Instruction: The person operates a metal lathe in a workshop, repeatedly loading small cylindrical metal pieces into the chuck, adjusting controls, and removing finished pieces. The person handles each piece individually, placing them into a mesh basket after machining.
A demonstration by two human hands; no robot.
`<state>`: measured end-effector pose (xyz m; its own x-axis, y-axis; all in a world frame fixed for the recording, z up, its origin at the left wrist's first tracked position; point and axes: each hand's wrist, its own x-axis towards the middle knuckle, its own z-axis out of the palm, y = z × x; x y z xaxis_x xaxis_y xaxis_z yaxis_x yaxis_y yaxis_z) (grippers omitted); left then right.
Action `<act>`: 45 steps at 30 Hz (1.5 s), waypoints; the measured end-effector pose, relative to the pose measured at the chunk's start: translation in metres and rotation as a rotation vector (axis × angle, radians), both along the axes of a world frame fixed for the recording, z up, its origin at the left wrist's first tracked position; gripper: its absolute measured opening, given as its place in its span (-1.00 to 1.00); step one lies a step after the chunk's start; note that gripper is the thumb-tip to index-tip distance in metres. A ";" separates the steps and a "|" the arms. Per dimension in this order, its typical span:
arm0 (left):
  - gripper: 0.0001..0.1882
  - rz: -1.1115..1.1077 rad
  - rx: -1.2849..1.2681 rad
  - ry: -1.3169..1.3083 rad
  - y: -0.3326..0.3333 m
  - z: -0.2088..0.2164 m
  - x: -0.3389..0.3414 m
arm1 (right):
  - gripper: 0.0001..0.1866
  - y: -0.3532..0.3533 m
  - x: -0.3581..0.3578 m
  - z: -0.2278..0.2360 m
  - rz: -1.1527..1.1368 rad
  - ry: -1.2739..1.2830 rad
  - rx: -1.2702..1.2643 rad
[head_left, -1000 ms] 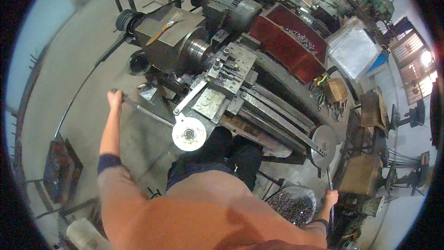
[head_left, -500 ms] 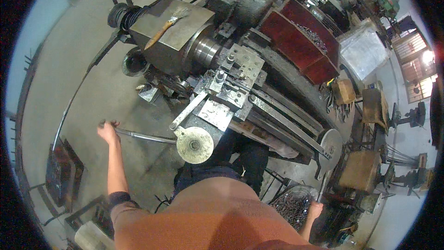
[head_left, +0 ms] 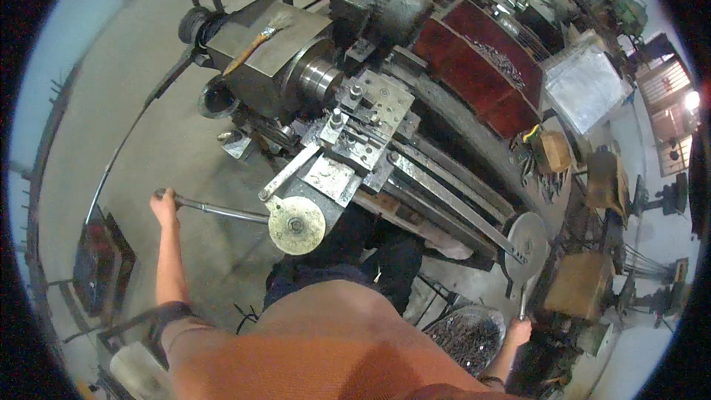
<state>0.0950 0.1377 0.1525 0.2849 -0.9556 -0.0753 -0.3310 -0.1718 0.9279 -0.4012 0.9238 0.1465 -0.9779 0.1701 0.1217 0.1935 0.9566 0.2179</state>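
My left hand (head_left: 164,209) is closed round the outer end of a long metal lever (head_left: 229,212). The lever runs to a round, pale, greasy disc (head_left: 296,225) at the front of a lathe-like machine. Low on the right, my right hand (head_left: 519,331) grips a slim metal handle (head_left: 523,302) below a grey handwheel (head_left: 527,243). Between them lies the tool slide (head_left: 363,137), with bolts on top and a flat crank arm (head_left: 290,172) at its front. Behind the slide, a shiny cylindrical spindle (head_left: 321,80) projects from the headstock box.
A wooden-handled brush (head_left: 250,50) lies on the headstock. Beyond stand a dark motor (head_left: 381,4) and a red-brown tray (head_left: 474,67) holding small metal pieces. A bin of dark small parts (head_left: 466,337) sits near my right forearm. Boxes and bench tools line the right.
The view has shifted slightly, with the machine now further left. My left hand has closed more fully over the lever's end. My right hand still holds its handle, which now hangs more upright.
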 end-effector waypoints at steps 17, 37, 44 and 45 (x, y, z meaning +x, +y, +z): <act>-0.65 -0.911 -0.438 -1.308 -0.125 -0.076 -0.143 | -0.30 -0.024 -0.031 -0.019 0.211 0.292 -0.054; -0.70 -1.061 -0.180 -1.110 -0.140 -0.092 -0.111 | -0.56 -0.362 -0.080 0.166 0.912 0.102 -0.809; -0.72 -0.390 -0.529 -1.104 -0.160 0.112 -0.011 | -0.61 -0.630 0.002 0.185 1.591 -0.253 -0.815; -0.67 -0.367 -0.460 -1.229 -0.167 0.125 0.017 | -0.62 -0.651 0.008 0.179 1.632 -0.320 -0.771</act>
<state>0.1120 -0.0289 0.2779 -0.3368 -0.8599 0.3836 -0.9370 0.3461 -0.0470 -0.3927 0.2726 0.3256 -0.1724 -0.9432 0.2839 -0.8807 0.0186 -0.4733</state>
